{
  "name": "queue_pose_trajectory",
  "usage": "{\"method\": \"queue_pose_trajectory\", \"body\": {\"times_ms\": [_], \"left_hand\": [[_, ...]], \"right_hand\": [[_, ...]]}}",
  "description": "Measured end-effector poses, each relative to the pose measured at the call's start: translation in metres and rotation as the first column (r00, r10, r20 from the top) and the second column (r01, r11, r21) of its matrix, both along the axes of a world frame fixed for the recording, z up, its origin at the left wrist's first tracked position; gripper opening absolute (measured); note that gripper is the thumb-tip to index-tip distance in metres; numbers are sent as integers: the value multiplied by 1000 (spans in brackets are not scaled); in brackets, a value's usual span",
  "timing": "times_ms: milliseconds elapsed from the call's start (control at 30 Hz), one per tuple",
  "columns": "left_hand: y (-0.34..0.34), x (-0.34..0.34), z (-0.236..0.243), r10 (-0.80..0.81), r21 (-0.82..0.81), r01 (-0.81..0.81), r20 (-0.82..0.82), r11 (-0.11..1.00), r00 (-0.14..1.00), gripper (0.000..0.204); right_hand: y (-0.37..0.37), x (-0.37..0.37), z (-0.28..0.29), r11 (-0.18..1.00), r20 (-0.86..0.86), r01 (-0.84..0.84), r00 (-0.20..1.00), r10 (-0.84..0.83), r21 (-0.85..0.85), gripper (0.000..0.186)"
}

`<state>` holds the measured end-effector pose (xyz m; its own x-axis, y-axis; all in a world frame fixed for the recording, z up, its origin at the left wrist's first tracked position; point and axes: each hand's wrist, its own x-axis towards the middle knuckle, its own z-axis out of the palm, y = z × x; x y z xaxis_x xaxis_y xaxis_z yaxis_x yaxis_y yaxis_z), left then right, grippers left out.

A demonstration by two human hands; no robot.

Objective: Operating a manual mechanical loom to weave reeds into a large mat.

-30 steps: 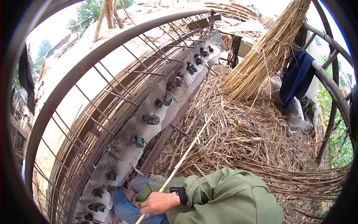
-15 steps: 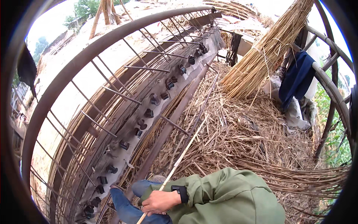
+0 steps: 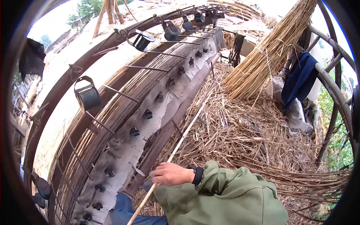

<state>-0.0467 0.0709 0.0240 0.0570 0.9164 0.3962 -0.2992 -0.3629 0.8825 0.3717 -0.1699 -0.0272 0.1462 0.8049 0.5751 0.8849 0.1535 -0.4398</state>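
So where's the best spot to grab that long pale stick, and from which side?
Probably take the long pale stick by its lower stretch, coming from the right and wrapping across it: it's thin and slants from the picture's bottom edge up to the right. That's where the right hand holds it.

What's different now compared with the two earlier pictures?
The right hand has moved up and slightly rightward in the picture, still gripping the pale stalk. Dark spools now show along the curved bar at left, where none showed before. The reed bundle and navy cloth stayed put.
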Motion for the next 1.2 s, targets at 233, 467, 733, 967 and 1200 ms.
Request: {"method": "queue_pose_trajectory", "body": {"times_ms": [233,467,733,967,1200], "left_hand": [[4,-24,34,97,-277,-37,206,960,974,43],[1,85,51,-200,-374,380,439,846,876,37],[-11,205,67,-489,-161,541,274,825,828,24],[-24,179,91,-355,-279,372,108,886,928,34],[-11,131,21,-578,-269,535,-115,801,808,35]], "right_hand": [[-82,111,101,907,377,370,825,-421,204,23],[-1,144,155,761,487,591,598,-636,269,24],[81,55,139,960,417,222,867,-274,169,23],[93,51,159,947,441,149,857,-267,283,15],[193,66,189,989,450,109,882,-141,96,5]]}}
